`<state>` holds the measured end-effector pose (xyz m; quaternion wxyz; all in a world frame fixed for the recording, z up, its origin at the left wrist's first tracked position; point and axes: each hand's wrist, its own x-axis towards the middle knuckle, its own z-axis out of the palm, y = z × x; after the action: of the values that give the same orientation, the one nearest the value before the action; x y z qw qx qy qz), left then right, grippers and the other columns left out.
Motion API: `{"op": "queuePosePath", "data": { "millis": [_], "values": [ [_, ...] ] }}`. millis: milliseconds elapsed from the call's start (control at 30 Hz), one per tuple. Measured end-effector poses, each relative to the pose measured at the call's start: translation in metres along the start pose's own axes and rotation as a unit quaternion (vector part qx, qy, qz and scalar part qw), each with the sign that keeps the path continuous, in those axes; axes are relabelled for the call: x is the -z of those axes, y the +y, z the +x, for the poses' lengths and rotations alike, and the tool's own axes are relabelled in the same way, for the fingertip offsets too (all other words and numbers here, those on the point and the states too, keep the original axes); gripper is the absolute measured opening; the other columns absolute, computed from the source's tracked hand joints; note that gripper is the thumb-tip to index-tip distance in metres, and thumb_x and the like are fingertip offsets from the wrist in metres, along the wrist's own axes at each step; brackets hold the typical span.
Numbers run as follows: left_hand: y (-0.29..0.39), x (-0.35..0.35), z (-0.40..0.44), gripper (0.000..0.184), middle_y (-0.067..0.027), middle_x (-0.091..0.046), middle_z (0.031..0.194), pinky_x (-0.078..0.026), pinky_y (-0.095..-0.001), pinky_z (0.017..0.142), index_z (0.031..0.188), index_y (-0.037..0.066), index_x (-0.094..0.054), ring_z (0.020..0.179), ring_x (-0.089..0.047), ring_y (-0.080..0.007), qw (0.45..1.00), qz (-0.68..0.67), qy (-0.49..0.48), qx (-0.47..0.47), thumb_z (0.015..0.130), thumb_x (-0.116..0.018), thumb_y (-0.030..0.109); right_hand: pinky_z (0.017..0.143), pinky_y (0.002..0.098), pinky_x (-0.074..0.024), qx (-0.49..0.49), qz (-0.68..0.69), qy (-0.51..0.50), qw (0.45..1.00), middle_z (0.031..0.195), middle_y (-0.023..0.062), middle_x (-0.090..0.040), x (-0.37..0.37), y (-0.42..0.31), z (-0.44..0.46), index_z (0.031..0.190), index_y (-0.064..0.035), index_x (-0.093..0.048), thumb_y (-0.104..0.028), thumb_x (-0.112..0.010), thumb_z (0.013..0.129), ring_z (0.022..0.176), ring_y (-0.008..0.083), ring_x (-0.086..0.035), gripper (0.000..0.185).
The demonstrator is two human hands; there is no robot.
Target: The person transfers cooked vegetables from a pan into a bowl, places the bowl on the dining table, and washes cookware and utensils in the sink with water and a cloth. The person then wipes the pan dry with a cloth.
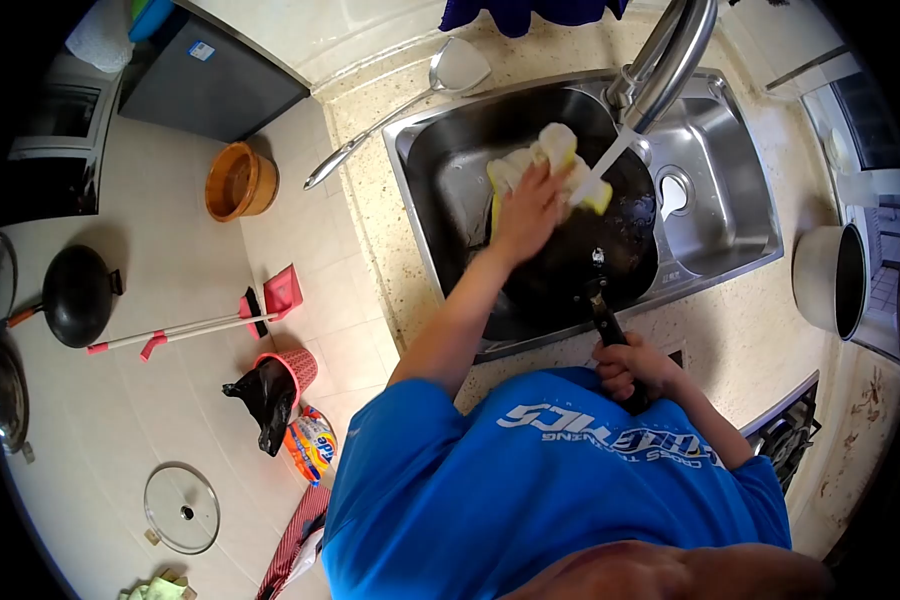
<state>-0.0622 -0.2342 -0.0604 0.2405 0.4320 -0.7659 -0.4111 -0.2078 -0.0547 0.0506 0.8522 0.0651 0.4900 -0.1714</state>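
A black wok [615, 235] lies tilted in the left basin of the steel sink [715, 225]. My left hand [532, 210] presses a white and yellow cloth [510, 172] against the inside of the wok, its fingers bent over the fabric. My right hand [632, 366] is wrapped round the wok's black handle [605, 322], which points back toward my body. From the faucet [675, 65], a stream of water [602, 168] runs down beside the cloth into the wok.
A metal spatula [385, 120] rests on the counter [365, 190] left of the sink. A pot [830, 280] stands at the right, near the stove [790, 435]. On the left are a wooden bucket [240, 182], a dustpan [282, 292], a pink bin [295, 372] and a hanging wok [78, 297].
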Motion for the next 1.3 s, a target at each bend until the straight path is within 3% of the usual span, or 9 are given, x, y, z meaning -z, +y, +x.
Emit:
{"op": "queuePosePath", "data": {
  "millis": [267, 400, 467, 600, 800, 967, 1033, 1167, 1300],
  "values": [
    [0.048, 0.007, 0.01, 0.035, -0.0097, -0.046, 0.121, -0.036, -0.0563, 0.079, 0.118, 0.029, -0.048, 0.117, -0.034, -0.0399, 0.954, 0.193, -0.002, -0.23, 0.083, -0.045, 0.03, 0.039, 0.0217, -0.0363, 0.033, -0.085, 0.056, 0.994, 0.057, -0.0009, -0.042, 0.005, 0.008, 0.002, 0.08, -0.0089, -0.04, -0.013, -0.052, 0.084, 0.043, 0.0071, -0.042, 0.014],
    [0.008, -0.003, 0.084, 0.035, -0.0102, -0.049, 0.115, -0.038, -0.0516, 0.081, 0.117, 0.022, -0.05, 0.112, -0.039, -0.0366, 0.957, 0.187, -0.084, -0.208, 0.083, -0.045, 0.03, 0.04, 0.0217, -0.0375, 0.029, -0.138, 0.124, 0.982, 0.059, 0.0005, -0.044, -0.004, 0.004, -0.002, 0.082, -0.0085, -0.041, -0.014, -0.053, 0.084, 0.044, 0.0085, -0.043, 0.014],
    [-0.051, -0.031, 0.126, 0.04, -0.0093, -0.043, 0.127, -0.035, -0.0389, 0.094, 0.118, 0.016, -0.05, 0.117, -0.039, -0.0286, 0.955, 0.074, -0.231, -0.169, 0.083, -0.047, 0.037, 0.04, 0.0209, -0.0378, 0.026, -0.119, 0.123, 0.985, 0.059, 0.0008, -0.044, -0.009, 0.003, -0.006, 0.084, -0.0082, -0.041, -0.014, -0.054, 0.084, 0.044, 0.009, -0.043, 0.014],
    [-0.065, 0.01, 0.103, 0.053, -0.0113, -0.041, 0.13, -0.027, -0.0309, 0.1, 0.125, 0.005, -0.042, 0.121, -0.036, -0.022, 0.951, -0.139, -0.231, 0.15, 0.088, -0.037, 0.042, 0.039, 0.02, -0.0366, 0.045, -0.07, 0.106, 0.991, 0.058, 0.0003, -0.043, 0.003, 0.009, -0.004, 0.084, -0.0088, -0.042, -0.013, -0.055, 0.084, 0.044, 0.0082, -0.041, 0.013],
    [-0.177, -0.009, 0.041, 0.044, -0.012, -0.059, 0.1, -0.045, -0.0344, 0.079, 0.108, 0.005, -0.055, 0.087, -0.057, -0.0239, 0.856, -0.397, -0.051, 0.326, 0.086, -0.041, 0.04, 0.034, 0.0159, -0.0311, 0.084, 0.08, -0.101, 0.988, 0.051, -0.0052, -0.039, 0.016, 0.014, 0.006, 0.072, -0.0135, -0.041, -0.018, -0.051, 0.087, 0.039, 0.0026, -0.035, 0.019],
    [-0.132, -0.005, -0.02, 0.05, -0.018, -0.055, 0.107, -0.043, -0.04, 0.083, 0.113, 0.0, -0.049, 0.093, -0.054, -0.028, 0.778, -0.487, 0.075, 0.389, 0.087, -0.035, 0.041, 0.032, 0.0145, -0.0292, 0.07, 0.117, -0.226, 0.964, 0.05, -0.0078, -0.036, 0.013, 0.007, 0.007, 0.075, -0.0146, -0.039, -0.02, -0.042, 0.091, 0.037, 0.0006, -0.034, 0.018],
    [-0.041, 0.011, -0.046, 0.045, -0.0143, -0.054, 0.106, -0.041, -0.0365, 0.084, 0.114, 0.003, -0.048, 0.095, -0.052, -0.0252, 0.701, -0.571, 0.133, 0.406, 0.088, -0.035, 0.037, 0.035, 0.0152, -0.0312, 0.079, 0.108, -0.182, 0.974, 0.048, -0.007, -0.037, 0.002, 0.004, 0.002, 0.063, -0.015, -0.039, -0.023, -0.046, 0.09, 0.039, 0.002, -0.035, 0.029],
    [-0.049, -0.045, -0.075, 0.042, -0.0171, -0.051, 0.11, -0.034, -0.0323, 0.09, 0.119, -0.002, -0.042, 0.1, -0.048, -0.0248, 0.784, -0.4, 0.355, 0.314, 0.092, -0.032, 0.028, 0.036, 0.0161, -0.0308, 0.07, 0.099, -0.168, 0.978, 0.05, -0.0061, -0.035, -0.007, 0.01, 0.011, 0.07, -0.0133, -0.039, -0.017, -0.045, 0.089, 0.041, 0.0024, -0.035, 0.02],
    [0.01, -0.057, -0.093, 0.042, -0.0267, -0.037, 0.125, -0.023, -0.0369, 0.1, 0.123, -0.005, -0.037, 0.119, -0.033, -0.0361, 0.892, -0.187, 0.362, 0.193, 0.09, -0.038, 0.021, 0.036, 0.0174, -0.0305, 0.06, 0.074, -0.11, 0.989, 0.051, -0.0057, -0.035, -0.019, 0.012, 0.015, 0.07, -0.0127, -0.037, -0.014, -0.045, 0.089, 0.041, 0.0028, -0.035, 0.021]
  ]
}}
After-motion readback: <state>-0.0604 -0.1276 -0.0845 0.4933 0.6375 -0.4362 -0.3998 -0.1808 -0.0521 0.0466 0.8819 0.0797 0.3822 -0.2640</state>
